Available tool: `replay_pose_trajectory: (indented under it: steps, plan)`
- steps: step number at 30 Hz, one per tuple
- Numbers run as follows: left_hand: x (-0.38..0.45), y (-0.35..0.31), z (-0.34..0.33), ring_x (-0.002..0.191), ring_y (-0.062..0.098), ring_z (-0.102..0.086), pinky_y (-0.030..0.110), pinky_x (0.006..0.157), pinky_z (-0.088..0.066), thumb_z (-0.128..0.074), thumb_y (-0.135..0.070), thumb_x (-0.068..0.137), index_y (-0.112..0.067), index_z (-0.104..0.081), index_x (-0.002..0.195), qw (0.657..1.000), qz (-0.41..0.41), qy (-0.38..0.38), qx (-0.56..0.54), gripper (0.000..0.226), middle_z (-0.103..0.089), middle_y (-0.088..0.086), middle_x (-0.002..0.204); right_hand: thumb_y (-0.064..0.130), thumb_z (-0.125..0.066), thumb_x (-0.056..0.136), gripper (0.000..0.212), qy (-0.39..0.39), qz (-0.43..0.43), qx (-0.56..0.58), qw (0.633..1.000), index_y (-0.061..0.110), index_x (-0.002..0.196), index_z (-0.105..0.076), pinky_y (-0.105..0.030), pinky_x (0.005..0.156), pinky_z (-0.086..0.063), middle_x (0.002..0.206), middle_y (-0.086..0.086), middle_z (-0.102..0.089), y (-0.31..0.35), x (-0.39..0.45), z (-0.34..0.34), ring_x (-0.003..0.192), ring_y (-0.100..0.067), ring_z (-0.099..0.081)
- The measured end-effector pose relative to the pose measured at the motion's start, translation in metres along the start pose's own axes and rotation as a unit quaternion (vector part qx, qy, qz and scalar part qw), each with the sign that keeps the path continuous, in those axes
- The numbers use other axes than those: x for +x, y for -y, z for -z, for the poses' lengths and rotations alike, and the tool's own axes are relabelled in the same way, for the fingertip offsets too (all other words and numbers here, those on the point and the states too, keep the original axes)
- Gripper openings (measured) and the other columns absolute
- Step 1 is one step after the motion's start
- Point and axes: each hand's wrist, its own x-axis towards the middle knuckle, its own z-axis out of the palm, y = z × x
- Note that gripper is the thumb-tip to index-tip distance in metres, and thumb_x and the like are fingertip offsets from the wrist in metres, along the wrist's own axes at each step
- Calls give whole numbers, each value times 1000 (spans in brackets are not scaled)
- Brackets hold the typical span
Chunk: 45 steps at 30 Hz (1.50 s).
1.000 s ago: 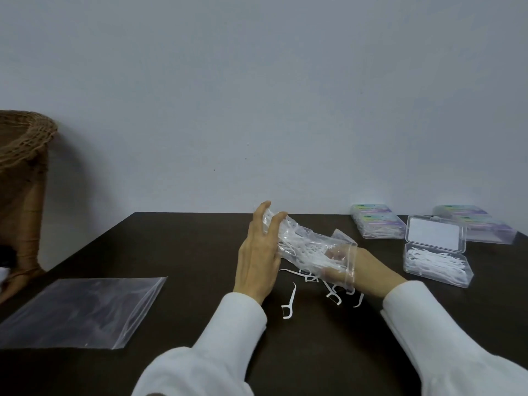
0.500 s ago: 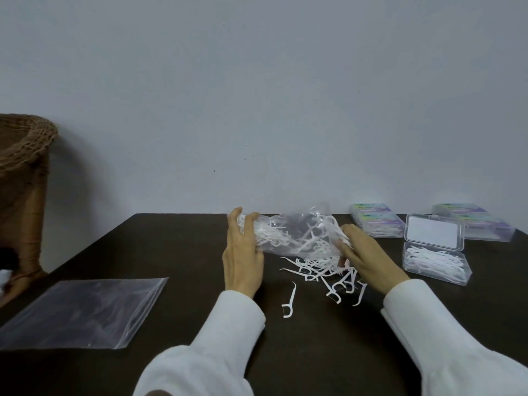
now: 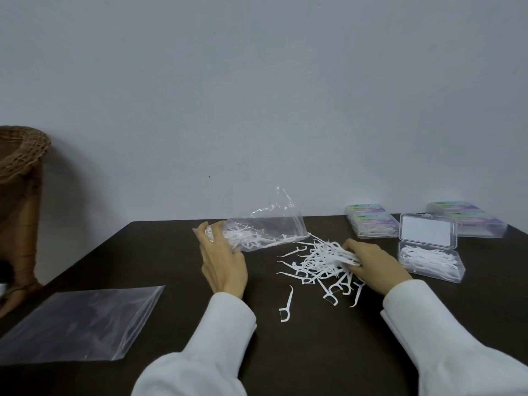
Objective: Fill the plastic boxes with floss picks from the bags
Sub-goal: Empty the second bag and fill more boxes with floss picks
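Currently left hand grips closed end of bag, fingers curled round it; bag tilted, mouth toward right, some picks inside. Right hand pinches a bunch from pile on table, centre. One stray pick nearer. Open box, part-filled, just right of pile. Closed boxes far right. Empty bag flat, near left.

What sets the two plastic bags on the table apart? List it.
The bag in the left hand is crumpled, raised at its far end and has floss picks inside; the flat bag lies smooth, with no picks visible inside. The left hand grips the first; nothing touches the flat bag. Both are clear plastic.
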Motion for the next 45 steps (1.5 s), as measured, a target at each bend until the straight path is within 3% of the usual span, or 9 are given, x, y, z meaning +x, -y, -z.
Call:
replay_pose_trajectory:
  steps: [9,13,19,27,31,33,37,40,45]
  plan:
    - [-2,-10,5,112,31,-54,35,84,-46,-63,1,82,-17,-46,126,999,15,5,-47,51,-25,3,143,-9,-52,79,58,-40,38,39,998,29,122,-42,-32,89,-47,119,6,-49,0,-1,1,102,-12,-54]
    - [-8,-12,1,110,30,-56,38,87,-47,-66,-4,82,-18,-48,125,998,-11,29,-53,49,-26,1,143,-12,-47,79,49,-125,73,152,978,24,112,-49,-31,95,-43,119,5,-50,4,1,-1,112,-12,-51]
    - [-15,-18,-2,108,25,-57,32,89,-45,-67,-10,84,-20,-47,128,994,-58,78,-56,49,-22,-5,145,18,-45,95,11,-108,90,467,873,25,94,-53,-29,79,-55,105,6,-57,26,-7,10,94,-17,-61]
    - [-18,-14,-10,118,5,-36,6,92,-28,-74,2,71,-25,-40,132,972,-190,127,-49,74,-10,-10,143,38,-26,99,47,33,-5,592,805,17,99,-68,-26,64,-51,109,2,-67,26,-7,17,69,-19,-68]
    - [-18,-9,-10,129,17,-39,9,93,-31,-46,29,62,-28,-37,134,967,-215,130,-28,92,-8,-9,145,6,-47,92,23,61,2,561,825,17,102,-65,-21,62,-52,111,-4,-65,21,-5,18,72,-17,-65]
    - [-18,-10,-10,130,18,-38,12,94,-31,-48,28,64,-28,-36,136,967,-222,118,-31,93,-9,-8,146,-6,-61,79,35,93,4,531,842,17,106,-60,-26,75,-52,106,-7,-64,18,-3,14,80,-16,-63]
    - [-19,-13,-9,130,18,-41,11,93,-29,-51,22,75,-28,-29,144,966,-228,112,-40,89,-11,-5,151,20,-73,60,53,129,4,498,857,18,110,-58,-36,85,-51,104,-10,-67,18,-2,6,84,-18,-62]
    - [-20,-13,-10,126,21,-47,12,92,-31,-44,25,74,-24,-22,148,965,-234,109,-39,92,-16,-4,154,27,-76,70,46,131,31,461,877,25,112,-57,-21,65,-51,88,-4,-68,20,-3,7,64,-5,-58]
    - [-20,-11,-13,129,20,-44,23,107,-31,-52,27,68,-24,-28,144,962,-259,70,-40,95,-25,-4,144,33,-77,66,53,106,74,385,914,34,110,-46,-1,68,-44,97,23,-52,27,-7,9,82,13,-56]
